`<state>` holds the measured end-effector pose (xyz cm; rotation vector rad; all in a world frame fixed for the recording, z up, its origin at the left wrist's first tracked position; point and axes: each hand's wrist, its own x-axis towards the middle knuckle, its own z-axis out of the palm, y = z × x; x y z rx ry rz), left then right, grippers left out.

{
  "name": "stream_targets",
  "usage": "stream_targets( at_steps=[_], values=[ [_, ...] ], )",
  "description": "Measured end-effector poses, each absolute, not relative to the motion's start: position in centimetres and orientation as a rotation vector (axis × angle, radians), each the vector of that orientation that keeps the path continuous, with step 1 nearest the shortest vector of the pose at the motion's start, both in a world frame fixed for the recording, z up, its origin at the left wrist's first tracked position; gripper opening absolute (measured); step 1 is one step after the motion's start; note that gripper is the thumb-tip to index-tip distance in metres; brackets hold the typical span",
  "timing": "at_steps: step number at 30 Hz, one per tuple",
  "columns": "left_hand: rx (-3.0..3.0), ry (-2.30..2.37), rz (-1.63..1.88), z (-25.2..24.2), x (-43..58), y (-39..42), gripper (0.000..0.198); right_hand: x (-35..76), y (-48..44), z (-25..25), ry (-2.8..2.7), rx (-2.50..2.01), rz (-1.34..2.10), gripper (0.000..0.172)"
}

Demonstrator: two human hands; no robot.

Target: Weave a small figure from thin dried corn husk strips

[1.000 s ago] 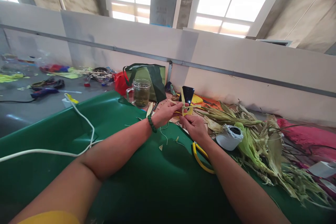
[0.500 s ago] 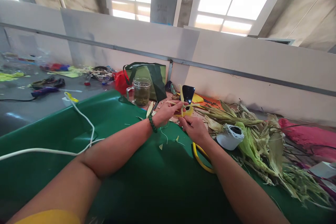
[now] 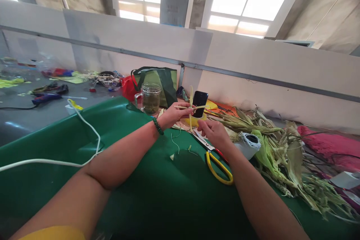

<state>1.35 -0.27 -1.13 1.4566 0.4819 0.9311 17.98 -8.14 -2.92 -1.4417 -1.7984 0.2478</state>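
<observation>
pale husk strips (image 3: 191, 107) cross in left hand (image 3: 174, 114): one upright, one level.

Two hands show, the left hand (image 3: 176, 114) and the right hand (image 3: 215, 133). There are two husk strips (image 3: 191, 107) (one upright, one across), one pair of scissors (image 3: 216, 159), one glass mug (image 3: 150, 98), one phone (image 3: 199, 101), one white spool (image 3: 247, 144), one green bag (image 3: 161, 80), one white cable (image 3: 84, 127) and one bracelet (image 3: 157, 125). The loose husks (image 3: 281, 150) are too many to count.

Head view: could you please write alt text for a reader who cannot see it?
The left hand pinches crossed pale leaf strips above a green table cover, the right hand close below them. Yellow-handled scissors, a white roll and dried husks lie alongside.
</observation>
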Motion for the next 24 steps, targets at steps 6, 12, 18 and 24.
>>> stream_targets(
  at_steps=[6,12,18,24],
  values=[
    [1.846,0.563,0.89,-1.4,1.3,-0.5,0.032,18.7,-7.4,-2.3,-1.543,-1.232,0.566,0.058],
    [1.935,0.636,0.919,-1.9,1.3,0.5,0.035,18.1,-8.6,-2.0,-1.714,-1.263,0.146,0.048],
    [1.698,0.433,0.763,-1.5,1.2,0.4,0.05,19.3,-7.8,-2.3,-1.721,-1.295,0.119,0.047],
    [1.56,0.408,0.773,-1.3,1.4,-0.1,0.048,19.3,-7.8,-2.6,-1.76,-1.353,0.05,0.049]
  ],
)
